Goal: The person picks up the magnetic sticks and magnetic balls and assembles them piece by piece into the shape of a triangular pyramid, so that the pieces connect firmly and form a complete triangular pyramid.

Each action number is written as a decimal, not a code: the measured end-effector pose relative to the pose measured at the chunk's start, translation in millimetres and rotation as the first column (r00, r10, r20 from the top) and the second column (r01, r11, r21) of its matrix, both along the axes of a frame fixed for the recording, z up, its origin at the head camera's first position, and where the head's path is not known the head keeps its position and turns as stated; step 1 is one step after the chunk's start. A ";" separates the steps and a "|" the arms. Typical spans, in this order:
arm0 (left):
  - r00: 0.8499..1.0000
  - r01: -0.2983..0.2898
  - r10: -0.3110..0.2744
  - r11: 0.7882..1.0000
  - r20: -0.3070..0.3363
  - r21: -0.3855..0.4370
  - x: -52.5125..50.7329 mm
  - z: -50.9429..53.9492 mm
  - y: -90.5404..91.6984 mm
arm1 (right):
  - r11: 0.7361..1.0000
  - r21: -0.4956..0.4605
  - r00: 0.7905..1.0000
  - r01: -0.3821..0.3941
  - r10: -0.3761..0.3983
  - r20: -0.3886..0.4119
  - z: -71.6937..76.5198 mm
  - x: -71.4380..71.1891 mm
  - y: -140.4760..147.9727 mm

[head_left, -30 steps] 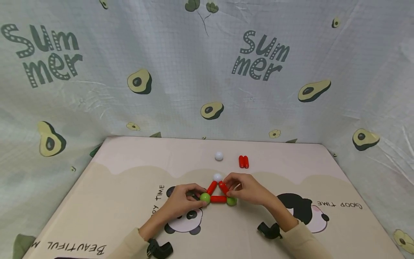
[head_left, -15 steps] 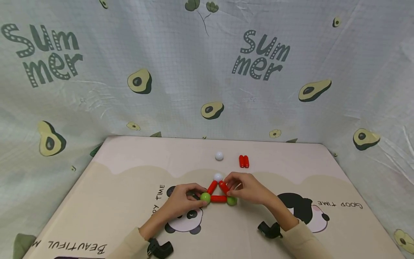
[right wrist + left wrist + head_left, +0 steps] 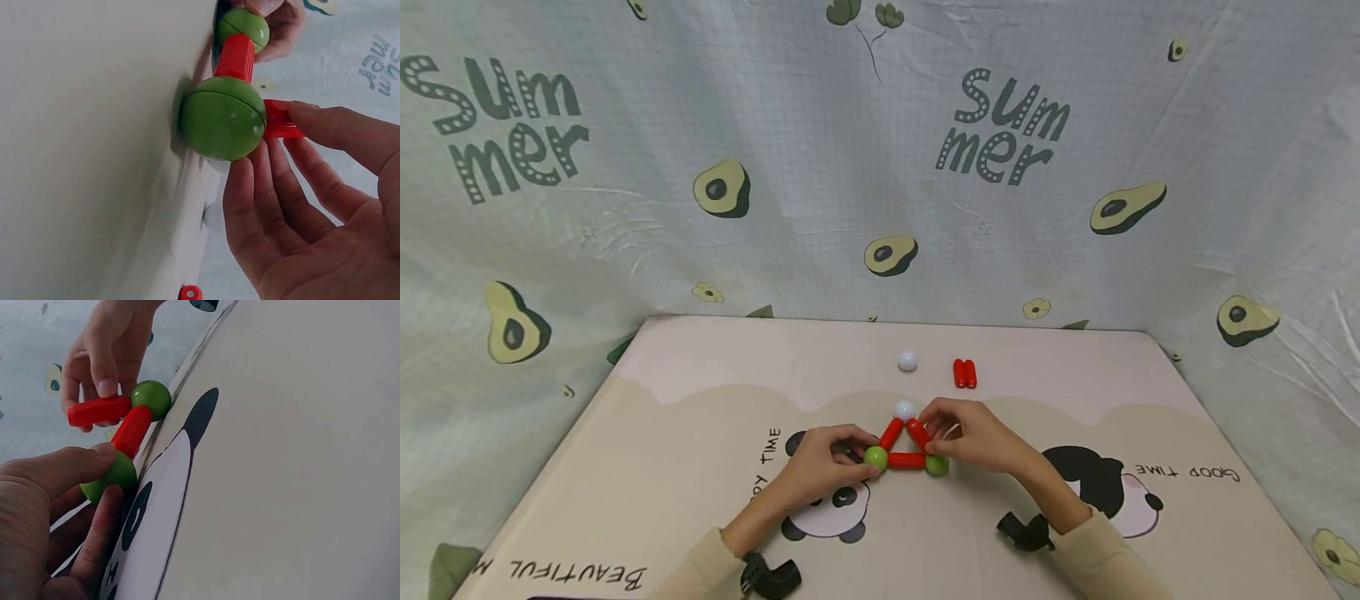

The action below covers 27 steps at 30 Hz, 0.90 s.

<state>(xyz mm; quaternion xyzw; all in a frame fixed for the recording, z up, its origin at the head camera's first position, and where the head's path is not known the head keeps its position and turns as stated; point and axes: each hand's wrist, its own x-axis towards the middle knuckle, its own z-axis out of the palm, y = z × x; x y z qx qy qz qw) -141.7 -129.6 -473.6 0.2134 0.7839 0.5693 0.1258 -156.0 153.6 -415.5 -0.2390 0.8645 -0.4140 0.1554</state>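
From my head, I see three red rods and three balls set as a triangle mid-table (image 3: 700,500). My left hand (image 3: 831,457) grips the left green ball (image 3: 876,457); my right hand (image 3: 973,435) pinches the right red rod (image 3: 917,434), which runs from the right green ball (image 3: 936,466) toward the apex white ball (image 3: 905,410). The left red rod (image 3: 891,434) and near red rod (image 3: 907,461) make the other sides. Farther off lie a loose white ball (image 3: 907,361) and, to its right, two spare red rods (image 3: 960,373).

At my left wrist, thumb and finger squeeze the left green ball. If I twist it, I judge the near rod could come away from it.

At my right wrist, my thumb presses the right rod, my fingertips by the right green ball. Pushing unevenly might swing that rod off the apex ball; I can't tell how firmly they join.

Against the head view half a second ago, the picture has only slid a touch; my grips and the pieces look unchanged.
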 end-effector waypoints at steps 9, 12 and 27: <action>1.000 0.004 -0.004 1.000 0.007 0.003 0.9 -0.1 -0.3 | 0.999 -0.022 0.999 0.047 -0.048 -0.025 2.4 -4.1 6.9; 1.000 0.006 -0.006 1.000 0.012 0.008 1.0 -0.7 -0.5 | 0.996 -0.019 0.996 0.086 -0.087 -0.022 5.3 -8.4 11.5; 1.000 0.013 -0.013 1.000 0.002 0.007 1.6 -1.5 -1.2 | 0.932 0.050 0.933 0.358 -0.357 -0.033 14.8 -67.9 52.5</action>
